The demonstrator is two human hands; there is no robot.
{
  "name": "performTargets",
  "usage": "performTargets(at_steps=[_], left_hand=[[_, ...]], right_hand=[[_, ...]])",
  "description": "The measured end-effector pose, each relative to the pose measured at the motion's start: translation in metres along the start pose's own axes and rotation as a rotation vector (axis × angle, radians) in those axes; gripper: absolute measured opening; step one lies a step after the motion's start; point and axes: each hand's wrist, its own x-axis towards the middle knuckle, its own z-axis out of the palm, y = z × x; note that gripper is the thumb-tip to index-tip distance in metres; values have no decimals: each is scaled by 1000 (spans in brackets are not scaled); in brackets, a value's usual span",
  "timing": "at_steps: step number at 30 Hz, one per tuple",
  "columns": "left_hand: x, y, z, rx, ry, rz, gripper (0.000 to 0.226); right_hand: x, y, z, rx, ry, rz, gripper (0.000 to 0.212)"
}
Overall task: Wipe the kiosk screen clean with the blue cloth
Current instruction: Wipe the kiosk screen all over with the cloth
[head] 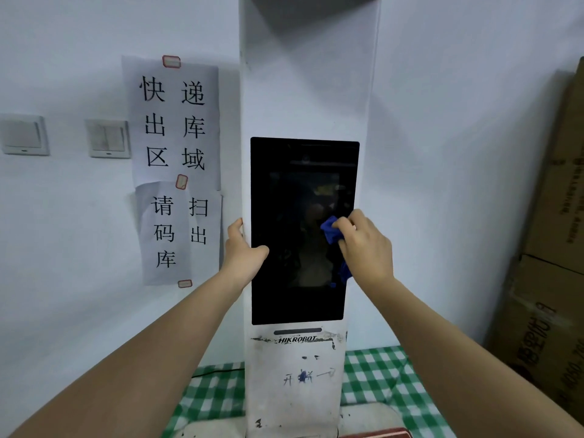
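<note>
Blue cloth (330, 230), bunched in my gripping right hand (366, 245), presses the kiosk screen (294, 279) right of centre; my left hand (245, 252) clasps its left edge, steadying.

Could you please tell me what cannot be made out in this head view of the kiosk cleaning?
- Screen under the right hand and blue cloth: covered, cleanliness unknown.
- Left hand fingers: wrapped behind the kiosk edge, hidden.
- Kiosk top and base: cut off by frame edges.
- Cardboard boxes print: blurred, unreadable.
</note>
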Motion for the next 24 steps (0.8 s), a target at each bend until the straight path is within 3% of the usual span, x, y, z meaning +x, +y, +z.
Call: performTargets(at_steps=[4, 10, 17, 24], left_hand=[[1, 1, 0, 9, -4, -10, 77], [2, 0, 2, 14, 4, -8, 76], [3, -2, 0, 24, -1, -7, 78], [2, -1, 2, 41, 12, -16, 78]], right_hand=[[8, 10, -7, -56, -39, -78, 28], [18, 11, -8, 15, 35, 80, 18], [1, 16, -1, -35, -36, -18, 23], [16, 13, -11, 76, 61, 161, 18]])
